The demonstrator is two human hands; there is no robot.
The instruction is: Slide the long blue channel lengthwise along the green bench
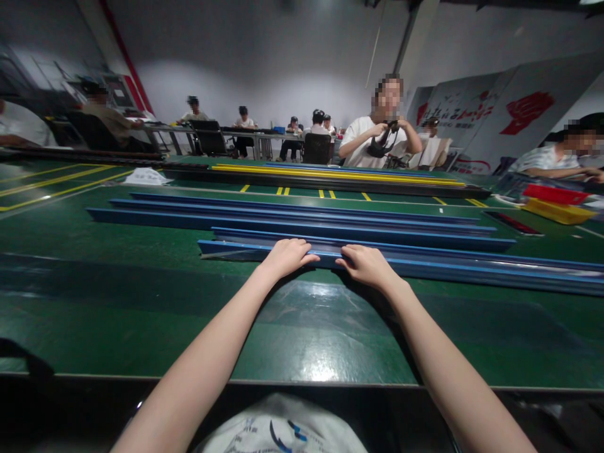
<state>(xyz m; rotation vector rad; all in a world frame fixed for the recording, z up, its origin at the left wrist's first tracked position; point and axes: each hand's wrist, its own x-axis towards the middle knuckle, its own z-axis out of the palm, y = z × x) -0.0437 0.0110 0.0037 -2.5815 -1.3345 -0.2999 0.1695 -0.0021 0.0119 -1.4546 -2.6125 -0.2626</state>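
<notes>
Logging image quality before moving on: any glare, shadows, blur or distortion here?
Head view: bright glare on the green table at lower centre; head view: dark shadows below the left hand and right hand; head view: stretched, blurry outer edges, with background heads pixelated.

One head-worn camera, above the near side of the green table (117, 343), faces forward and down: left hand (289, 257) and right hand (367, 264) near, our room's far wall (264, 56) well beyond.

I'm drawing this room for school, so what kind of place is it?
Probably a workshop: long blue strips lie on a big green worktop, and several people sit behind.
</notes>
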